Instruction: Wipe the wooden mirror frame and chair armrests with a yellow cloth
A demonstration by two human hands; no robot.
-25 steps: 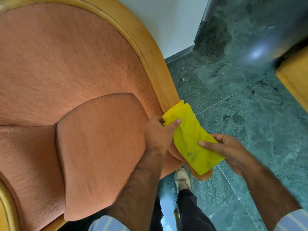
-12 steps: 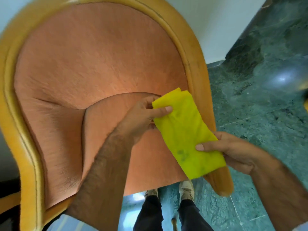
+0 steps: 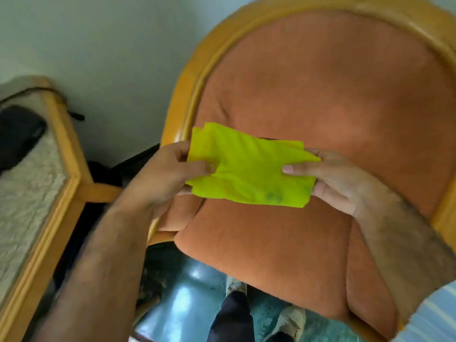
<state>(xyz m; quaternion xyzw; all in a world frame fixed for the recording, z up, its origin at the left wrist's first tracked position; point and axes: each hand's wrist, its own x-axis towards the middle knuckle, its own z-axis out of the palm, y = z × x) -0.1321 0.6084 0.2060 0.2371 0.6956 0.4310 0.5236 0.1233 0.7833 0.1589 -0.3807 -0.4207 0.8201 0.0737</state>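
Observation:
A folded yellow cloth (image 3: 249, 169) with a dark smudge near its lower edge is stretched between both hands above the chair's orange seat cushion (image 3: 266, 255). My left hand (image 3: 162, 174) pinches its left end. My right hand (image 3: 335, 176) holds its right end, thumb on top. The chair's curved wooden frame (image 3: 190, 80) runs up the left side and over the top of the orange backrest. Its left armrest (image 3: 172, 134) lies just behind my left hand. The right armrest (image 3: 446, 211) shows only at the frame's edge. No mirror is in view.
A wooden-framed table (image 3: 64, 154) with a pale textured top stands at the left, a black object (image 3: 17, 134) lying on it. A white wall rises behind. Green marble floor (image 3: 180, 307) and my shoes (image 3: 237, 285) show below the seat.
The view has swung left from the chair's right armrest to its left side. The cloth has come off the right armrest and now hangs level between both hands over the seat.

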